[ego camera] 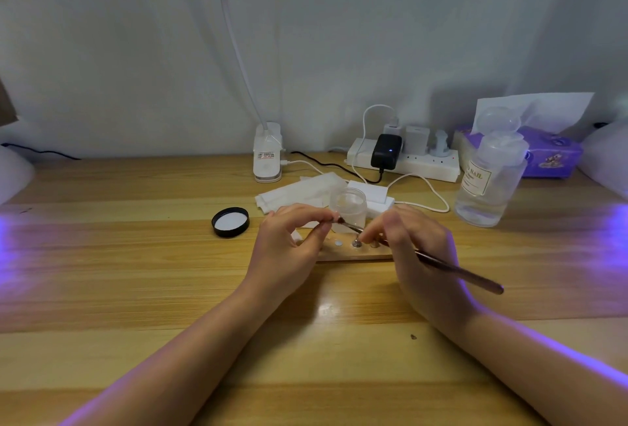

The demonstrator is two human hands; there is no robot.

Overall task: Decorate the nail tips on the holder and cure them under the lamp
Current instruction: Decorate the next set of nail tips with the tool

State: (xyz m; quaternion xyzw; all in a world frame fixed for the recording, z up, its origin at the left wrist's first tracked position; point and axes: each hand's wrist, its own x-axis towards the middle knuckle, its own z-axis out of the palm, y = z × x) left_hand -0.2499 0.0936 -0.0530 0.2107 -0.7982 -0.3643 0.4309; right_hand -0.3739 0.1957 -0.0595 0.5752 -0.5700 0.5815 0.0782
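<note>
My left hand point(292, 238) pinches something small between thumb and forefinger just above the left end of the flat wooden nail-tip holder point(353, 254); I cannot tell what the pinched piece is, only that the bristled end of the brush touches it. My right hand point(418, 252) grips the long slim metallic-brown nail brush point(455, 269), fingers curled round its shaft near the holder's right end, the handle trailing out to the right and toward me. On the holder, between my hands, sit a small white disc point(338, 243) and a silvery metal stud point(356, 243); a further tip by my right fingertips is too blurred to describe.

Just behind the holder stands an open clear glass jar point(350, 206), and its black round lid point(230, 221) lies upside down, white liner up, left of the holder. Folded white wipes point(299, 193) lie behind the holder. Farther back right of it stands a clear plastic pump bottle point(489, 181) with a label, and behind that a purple tissue box point(550, 157). A white power strip point(407, 162) lies along the wall behind the holder. Everything rests on the light wooden table point(136, 272).
</note>
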